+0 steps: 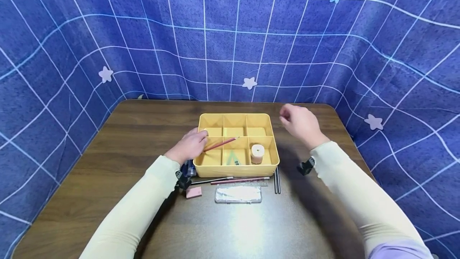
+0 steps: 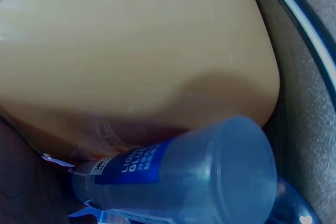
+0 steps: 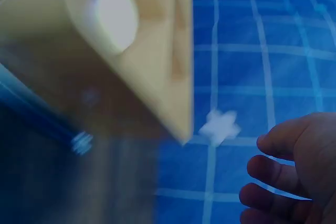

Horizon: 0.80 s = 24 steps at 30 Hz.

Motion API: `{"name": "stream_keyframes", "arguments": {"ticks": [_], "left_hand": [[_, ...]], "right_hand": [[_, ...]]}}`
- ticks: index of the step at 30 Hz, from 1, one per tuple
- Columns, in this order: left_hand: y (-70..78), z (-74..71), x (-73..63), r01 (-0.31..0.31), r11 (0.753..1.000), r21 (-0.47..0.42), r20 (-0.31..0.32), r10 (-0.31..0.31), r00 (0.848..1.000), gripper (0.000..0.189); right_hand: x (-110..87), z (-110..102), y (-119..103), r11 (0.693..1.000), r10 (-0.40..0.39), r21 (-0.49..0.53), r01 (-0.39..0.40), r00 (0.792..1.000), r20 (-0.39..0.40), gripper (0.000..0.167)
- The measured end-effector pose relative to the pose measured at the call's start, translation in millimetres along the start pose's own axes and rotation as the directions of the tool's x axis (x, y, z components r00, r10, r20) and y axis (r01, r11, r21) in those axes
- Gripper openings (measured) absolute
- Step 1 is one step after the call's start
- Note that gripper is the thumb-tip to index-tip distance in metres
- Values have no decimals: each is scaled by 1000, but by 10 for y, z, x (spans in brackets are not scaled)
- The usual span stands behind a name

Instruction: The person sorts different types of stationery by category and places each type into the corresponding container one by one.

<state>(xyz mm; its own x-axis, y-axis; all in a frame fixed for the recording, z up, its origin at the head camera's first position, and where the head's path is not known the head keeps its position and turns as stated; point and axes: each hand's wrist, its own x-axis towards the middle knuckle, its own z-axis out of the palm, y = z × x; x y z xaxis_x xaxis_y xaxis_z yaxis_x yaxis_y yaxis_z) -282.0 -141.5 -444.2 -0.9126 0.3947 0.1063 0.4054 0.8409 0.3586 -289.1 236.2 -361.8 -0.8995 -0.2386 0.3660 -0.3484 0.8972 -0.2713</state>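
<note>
Yellow plastic forms the open six-compartment box point(image 1: 237, 170) that we see standing on the brown wood-grain tabletop point(image 1: 118, 147). Our left hand point(image 1: 189, 144) lies over its left rim; we cannot tell whether those fingers grip the wall. Near them, a slim red pencil point(image 1: 221, 144) slants from the front-left compartment across the divider into the front-middle one, where a translucent green triangular piece point(image 1: 232, 158) lies. A pale pink cylindrical roll with a central hole point(image 1: 257, 155) stands in the front-right compartment. Our right hand point(image 1: 300, 123) hovers beyond the right wall, clear of it, its fingers point(image 3: 262, 169) loosely bent and holding nothing. Beneath our left wrist, a clear bottle with a blue label point(image 2: 210, 177) sits against the box's left side. In front of the box we find a dark red pencil point(image 1: 240, 180), a clear rectangular case point(image 1: 238, 195) and a pink block eraser point(image 1: 194, 192); two thin black sticks point(image 1: 277, 182) lie by its front-right corner.
</note>
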Motion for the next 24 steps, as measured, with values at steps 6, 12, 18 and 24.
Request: {"name": "stream_keyframes", "arguments": {"ticks": [6, 12, 18, 24], "left_hand": [[19, -23, -6, -4, 1000, -1, -5, 4, 1000, 17], [21, -19, 4, 4, 1000, -7, 2, -4, 1000, 17], [4, -18, 1, -3, 1000, -13, -3, 3, 1000, 17], [4, -6, 3, 5, 1000, -11, 0, -5, 1000, 16]], "right_hand": [[-233, 186, 431, 991, 131, 18, -134, 986, 107, 11], [-428, 355, 579, 988, 150, 1, -154, 963, 225, 15], [-624, 566, 425, 993, 115, -9, -121, 916, 385, 19], [-737, 720, 237, 996, 78, -1, -88, 877, 475, 22]]}}
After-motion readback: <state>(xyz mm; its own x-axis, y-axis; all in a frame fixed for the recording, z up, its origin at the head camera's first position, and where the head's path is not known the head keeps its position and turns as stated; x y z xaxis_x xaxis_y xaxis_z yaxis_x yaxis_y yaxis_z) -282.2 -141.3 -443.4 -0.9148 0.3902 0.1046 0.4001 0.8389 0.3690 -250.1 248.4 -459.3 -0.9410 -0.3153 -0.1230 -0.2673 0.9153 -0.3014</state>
